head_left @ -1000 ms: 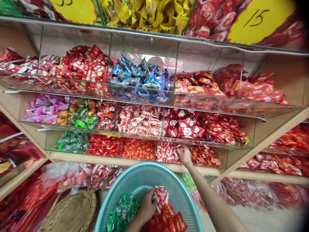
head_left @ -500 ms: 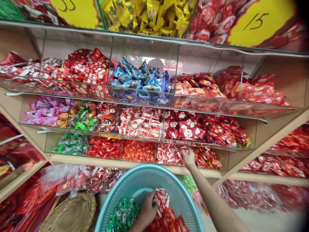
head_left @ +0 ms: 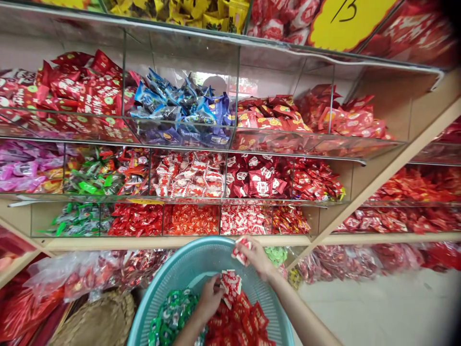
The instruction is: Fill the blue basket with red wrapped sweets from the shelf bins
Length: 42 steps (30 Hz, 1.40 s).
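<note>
Right hand: The right hand was above the far right rim of the basket, its fingers closed on a red-and-white sweet packet that stuck out to the left of the fingertips.
Left hand: The left hand was inside the basket, its curled fingers gripping a small bunch of packets, also red and white, which stood out just right of the fingertips; how many there were could not be told.
Basket: A round teal plastic basket stood below the shelves, green-wrapped sweets left of the left hand and red-wrapped sweets to its right, under the bunch.
Shelves: Beyond the basket, clear-fronted shelves held sweets in compartments; matching red-and-white sweets lay in the bottom row, well apart from the left hand's fingers.
</note>
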Motion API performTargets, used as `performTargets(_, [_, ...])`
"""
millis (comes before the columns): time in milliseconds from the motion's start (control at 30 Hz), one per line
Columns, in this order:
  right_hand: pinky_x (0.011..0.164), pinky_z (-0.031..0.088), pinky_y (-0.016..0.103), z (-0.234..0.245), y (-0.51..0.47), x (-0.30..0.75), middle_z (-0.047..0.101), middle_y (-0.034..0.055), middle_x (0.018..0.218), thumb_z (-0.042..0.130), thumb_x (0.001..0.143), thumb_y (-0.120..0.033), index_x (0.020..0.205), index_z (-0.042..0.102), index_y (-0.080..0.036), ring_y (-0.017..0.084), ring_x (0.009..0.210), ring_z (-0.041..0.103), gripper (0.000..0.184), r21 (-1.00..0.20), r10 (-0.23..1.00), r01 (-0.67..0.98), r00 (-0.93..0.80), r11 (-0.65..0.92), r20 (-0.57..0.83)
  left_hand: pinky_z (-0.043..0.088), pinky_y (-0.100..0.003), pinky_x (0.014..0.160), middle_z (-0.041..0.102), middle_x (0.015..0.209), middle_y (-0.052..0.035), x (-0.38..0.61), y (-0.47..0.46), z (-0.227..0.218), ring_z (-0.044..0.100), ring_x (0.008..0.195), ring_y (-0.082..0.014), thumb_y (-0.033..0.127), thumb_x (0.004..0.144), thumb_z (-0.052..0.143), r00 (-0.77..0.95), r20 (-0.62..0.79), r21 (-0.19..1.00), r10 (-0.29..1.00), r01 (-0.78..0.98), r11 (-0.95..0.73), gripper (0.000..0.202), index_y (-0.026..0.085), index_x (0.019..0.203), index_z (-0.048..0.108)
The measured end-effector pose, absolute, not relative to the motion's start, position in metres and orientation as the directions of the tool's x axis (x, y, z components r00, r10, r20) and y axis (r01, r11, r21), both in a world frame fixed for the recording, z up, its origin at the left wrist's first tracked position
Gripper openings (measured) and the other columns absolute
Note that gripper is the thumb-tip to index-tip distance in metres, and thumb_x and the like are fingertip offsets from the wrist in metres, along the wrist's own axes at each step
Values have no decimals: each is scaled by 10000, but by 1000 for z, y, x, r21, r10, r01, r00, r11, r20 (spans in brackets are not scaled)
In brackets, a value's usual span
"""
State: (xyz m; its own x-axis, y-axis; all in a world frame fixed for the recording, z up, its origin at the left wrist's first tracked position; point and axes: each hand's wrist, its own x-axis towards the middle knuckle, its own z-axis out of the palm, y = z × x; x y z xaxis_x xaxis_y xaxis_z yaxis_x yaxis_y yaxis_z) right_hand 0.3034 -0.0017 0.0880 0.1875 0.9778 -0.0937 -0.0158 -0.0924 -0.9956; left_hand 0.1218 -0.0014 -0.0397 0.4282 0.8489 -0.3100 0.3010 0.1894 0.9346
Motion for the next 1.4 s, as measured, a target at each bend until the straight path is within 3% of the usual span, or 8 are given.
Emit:
performTargets(100, [414, 375, 202, 63, -22, 286, 551, -50, 574, 579, 745, -401, 750, 546, -193, 107, 478, 491, 210, -985, 985, 118, 134, -128, -112, 497, -327, 783, 661, 1069, -125, 122, -1, -37, 645, 832, -200, 221, 673, 482, 438, -321, 938, 839, 268, 219, 562, 90, 1219, 497])
performTargets(267, [704, 445, 277, 29, -28, 286, 631, -4, 723, 533, 733, -249, 709, 573, -193, 169, 734, 580, 73, -901, 994, 434, 102, -17, 30, 484, -320, 816, 671, 1046, -96, 122, -2, -36, 640, 870, -205, 217, 650, 531, 442, -316, 942, 839, 250, 223, 547, 116, 1187, 536])
performTargets(433, [718, 428, 267, 16, -22, 280, 645, 13, 770, 515, 740, -217, 737, 583, -190, 175, 761, 579, 74, -829, 992, 557, 124, -48, 26, 463, -299, 861, 646, 1085, -65, 124, -6, -35, 619, 938, -195, 178, 616, 598, 438, -326, 938, 838, 262, 228, 633, 181, 1240, 497])
performTargets(600, [776, 431, 274, 18, -15, 270, 654, 15, 826, 525, 746, -192, 784, 614, -201, 181, 816, 591, 97, -795, 993, 603, 114, -65, 6, 467, -293, 855, 556, 1210, -114, 129, -10, -30, 584, 1012, -205, 141, 578, 625, 412, -312, 934, 856, 297, 198, 791, 139, 1329, 378])
performTargets(800, [805, 444, 289, 22, -10, 270, 675, 31, 877, 538, 755, -201, 845, 639, -200, 196, 856, 608, 135, -797, 992, 600, 127, -67, 11, 472, -276, 838, 519, 1266, -106, 130, -10, -26, 573, 1019, -202, 157, 572, 637, 396, -303, 927, 867, 335, 171, 788, 155, 1322, 397])
performTargets(1067, [903, 426, 324, 27, -10, 273, 657, 68, 1079, 542, 775, -208, 1019, 630, -205, 226, 1025, 586, 260, -725, 993, 685, 114, -70, 12, 459, -303, 865, 541, 1193, -78, 129, -10, -24, 565, 1009, -207, 177, 567, 644, 383, -302, 917, 873, 368, 156, 767, 179, 1303, 428])
performTargets(1300, [876, 441, 327, 32, -3, 268, 682, 61, 1022, 526, 799, -239, 1015, 633, -206, 226, 970, 615, 244, -774, 980, 631, 178, -48, 84, 469, -299, 835, 576, 1082, -44, 128, -8, -24, 586, 901, -176, 196, 570, 634, 363, -308, 921, 879, 346, 180, 731, 170, 1279, 459])
performTargets(1400, [861, 442, 319, 33, 2, 262, 684, 60, 994, 514, 816, -273, 1009, 629, -204, 217, 937, 619, 235, -798, 974, 603, 190, -15, 125, 472, -294, 827, 572, 1105, -59, 129, -8, -28, 580, 938, -186, 192, 563, 635, 358, -297, 928, 885, 327, 179, 713, 156, 1259, 482])
